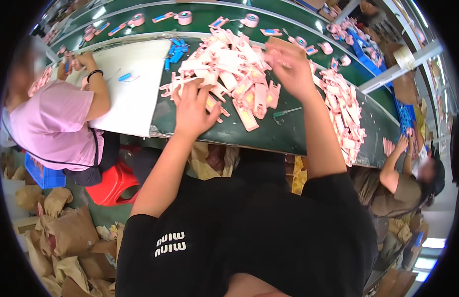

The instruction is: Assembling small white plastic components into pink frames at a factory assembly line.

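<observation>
Lying under the left hand, fingers spread, are pink parts; right hand blurred, grip unclear.

red stool | blue crate, left of stool | brown sacks

Left hand splayed, palm down

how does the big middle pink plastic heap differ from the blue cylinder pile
The big middle heap of pink plastic parts spreads wide; the pile of blue cylinders is much smaller. The heap's pieces look flat, the pile's rounded. The left hand overlaps the heap, not the pile. Both are jumbled.
</observation>
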A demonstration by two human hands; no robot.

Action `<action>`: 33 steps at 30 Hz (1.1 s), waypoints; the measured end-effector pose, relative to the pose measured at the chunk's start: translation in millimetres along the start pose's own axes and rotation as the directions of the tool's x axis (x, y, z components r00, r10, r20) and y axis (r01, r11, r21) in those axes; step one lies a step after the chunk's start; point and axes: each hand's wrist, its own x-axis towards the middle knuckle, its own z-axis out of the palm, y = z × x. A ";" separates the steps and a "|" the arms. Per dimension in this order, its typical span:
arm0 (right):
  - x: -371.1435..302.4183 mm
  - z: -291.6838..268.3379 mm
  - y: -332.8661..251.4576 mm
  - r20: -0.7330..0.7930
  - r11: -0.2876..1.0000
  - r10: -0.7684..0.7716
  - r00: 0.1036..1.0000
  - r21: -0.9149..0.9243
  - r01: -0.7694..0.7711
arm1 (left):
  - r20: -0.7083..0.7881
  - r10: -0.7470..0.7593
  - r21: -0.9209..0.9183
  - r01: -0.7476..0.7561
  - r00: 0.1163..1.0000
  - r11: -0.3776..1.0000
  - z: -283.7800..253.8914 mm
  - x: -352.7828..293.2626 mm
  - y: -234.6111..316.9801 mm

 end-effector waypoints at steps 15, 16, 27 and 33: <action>-217.0 -49.0 -47.4 0.060 0.964 0.263 0.963 0.027 -0.265 | 0.231 0.164 -0.119 -0.139 0.959 0.983 12.7 -17.5 127.6; -214.0 -45.3 -46.9 0.076 0.945 0.310 0.948 0.083 -0.316 | 0.276 0.152 -0.076 -0.136 0.949 0.988 17.4 -23.5 131.7; -149.0 -0.1 -52.8 0.188 0.984 0.174 0.967 -0.060 -0.165 | 0.417 0.270 -0.389 -0.099 0.868 0.916 -32.9 -52.2 138.9; -128.7 18.0 -23.5 0.319 0.973 0.073 0.945 -0.231 0.003 | 0.407 0.373 -0.509 -0.133 0.834 0.851 -15.9 -42.8 149.9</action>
